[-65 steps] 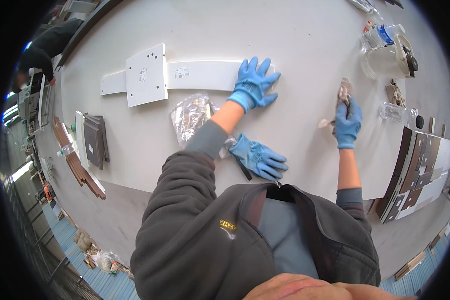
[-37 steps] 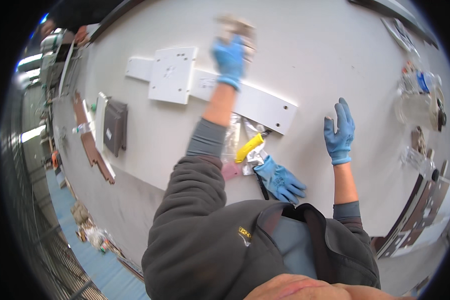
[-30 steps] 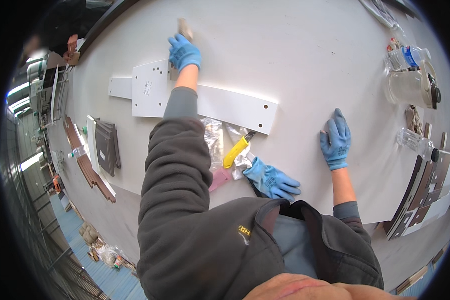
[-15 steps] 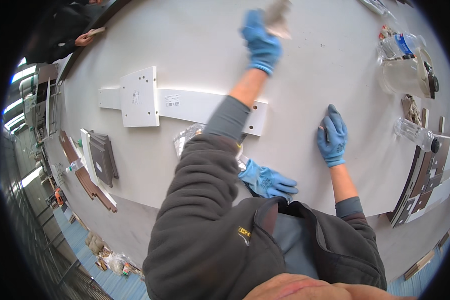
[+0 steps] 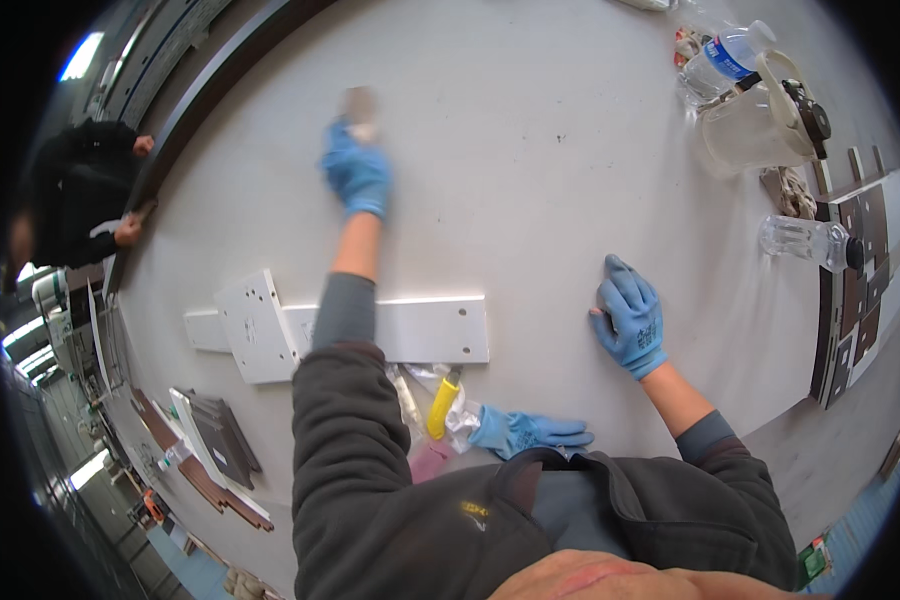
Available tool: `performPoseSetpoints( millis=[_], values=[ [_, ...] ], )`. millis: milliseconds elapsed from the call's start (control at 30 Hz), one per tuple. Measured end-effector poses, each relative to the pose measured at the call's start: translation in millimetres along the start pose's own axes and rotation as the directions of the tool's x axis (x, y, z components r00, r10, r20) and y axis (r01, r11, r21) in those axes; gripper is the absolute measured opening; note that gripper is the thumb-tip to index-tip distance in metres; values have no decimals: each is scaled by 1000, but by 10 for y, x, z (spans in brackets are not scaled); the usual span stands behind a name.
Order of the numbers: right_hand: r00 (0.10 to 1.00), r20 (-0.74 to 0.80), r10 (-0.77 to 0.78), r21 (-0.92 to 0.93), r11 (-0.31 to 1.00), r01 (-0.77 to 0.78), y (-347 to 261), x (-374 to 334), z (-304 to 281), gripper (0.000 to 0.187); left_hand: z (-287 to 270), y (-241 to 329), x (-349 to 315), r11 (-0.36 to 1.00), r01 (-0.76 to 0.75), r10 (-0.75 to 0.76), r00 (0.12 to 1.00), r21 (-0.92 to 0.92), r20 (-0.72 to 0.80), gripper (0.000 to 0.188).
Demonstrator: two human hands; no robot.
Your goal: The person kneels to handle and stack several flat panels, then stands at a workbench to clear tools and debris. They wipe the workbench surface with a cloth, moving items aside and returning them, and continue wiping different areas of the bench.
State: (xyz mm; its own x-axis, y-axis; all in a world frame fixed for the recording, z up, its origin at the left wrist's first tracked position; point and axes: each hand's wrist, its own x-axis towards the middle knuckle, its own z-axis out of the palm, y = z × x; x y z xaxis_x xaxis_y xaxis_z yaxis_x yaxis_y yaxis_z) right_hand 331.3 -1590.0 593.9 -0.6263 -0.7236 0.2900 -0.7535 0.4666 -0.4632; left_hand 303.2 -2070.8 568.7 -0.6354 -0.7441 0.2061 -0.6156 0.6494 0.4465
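Note:
My left hand (image 5: 358,175), in a blue glove, reaches far out over the grey tabletop (image 5: 490,200). Its fingers are closed on a grey-beige rag-like thing (image 5: 360,108), smeared by motion. Gloved in blue too, my right hand (image 5: 632,318) rests on the table to the right, fingers stretched out and nothing visible in them. Below my left forearm lies a long white board (image 5: 430,328) with holes near its end. A white drilled panel (image 5: 258,325) lies across its left part.
A loose blue glove (image 5: 535,432), a yellow-handled tool (image 5: 443,405) and plastic bags lie near my body. Bottles (image 5: 805,240), a clear jug (image 5: 755,130) and stacked panels (image 5: 865,290) stand right. Dark boards (image 5: 215,435) lie left; another person (image 5: 90,195) is beyond the far-left edge.
My left hand has swept left across the table with the rag-like thing. The view has shifted, so the yellow-handled tool now shows. My right hand stays resting on the table.

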Motion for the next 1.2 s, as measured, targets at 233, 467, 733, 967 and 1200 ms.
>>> performPoseSetpoints(
  millis=[233, 467, 733, 967, 1200],
  values=[
    [1000, 26, 15, 67, 998, -17, 3, 37, -69, 22, 516, 830, 79, 622, -620, 620, 763, -478, -182, 51],
    [999, 6, 41, 99, 994, -41, 33, 54, -60, 21, 484, 2, 1259, 991, 22, 11, 968, 131, -251, 40],
    [999, 12, 30, 112, 993, -31, 50, 81, -80, 23, 1139, 1726, 305, 617, -697, 750, 661, -365, 7, 27],
    [996, 61, 67, 138, 988, -74, 86, 82, -63, 23, 736, 838, 1604, 968, -244, 228, 951, -53, -207, 19],
    [992, 105, 72, 100, 992, -82, 91, 89, -64, 23, 1682, 1697, 1426, 820, -565, 573, 810, 94, -127, 23]
  ],
)
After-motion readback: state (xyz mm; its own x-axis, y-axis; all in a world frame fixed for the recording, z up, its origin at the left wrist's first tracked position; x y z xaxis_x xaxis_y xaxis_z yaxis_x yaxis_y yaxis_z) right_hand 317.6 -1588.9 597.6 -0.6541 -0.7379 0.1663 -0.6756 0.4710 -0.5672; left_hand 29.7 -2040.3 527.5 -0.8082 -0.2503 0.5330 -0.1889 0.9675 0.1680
